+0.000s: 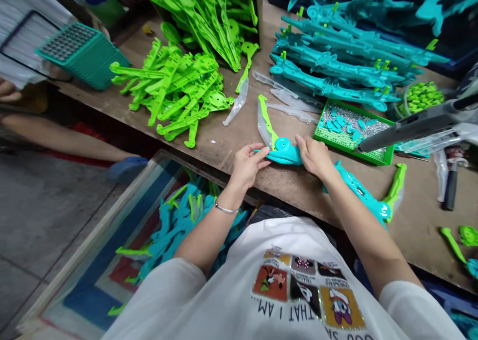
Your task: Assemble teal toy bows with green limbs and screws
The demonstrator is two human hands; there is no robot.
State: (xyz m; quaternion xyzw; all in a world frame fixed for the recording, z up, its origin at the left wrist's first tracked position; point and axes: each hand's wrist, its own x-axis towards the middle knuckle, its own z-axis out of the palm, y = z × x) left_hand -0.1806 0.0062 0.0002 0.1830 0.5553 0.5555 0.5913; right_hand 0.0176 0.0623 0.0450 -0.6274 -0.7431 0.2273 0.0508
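Observation:
A turquoise plastic part [287, 154] with a rounded end lies at the bench's front edge, between my hands. A lime-green curved arm [267, 117] and a clear plastic strip [264, 131] rise from its round end. My left hand [247, 165] pinches the turquoise part's left tip. My right hand [314, 155] is closed around its right side, hiding that end. Beyond my right forearm lies a turquoise body [364, 193] with a green arm [396, 193]; my forearm hides whether it joins the held part.
Green arms [179, 88] are heaped at the back left, near turquoise stacked bins [80, 51]. Turquoise bodies [332, 66] lie in rows behind a green tray [321, 128] of screws. A grey tool [411, 126] juts in from the right. Another person's arm [67, 136] is at left.

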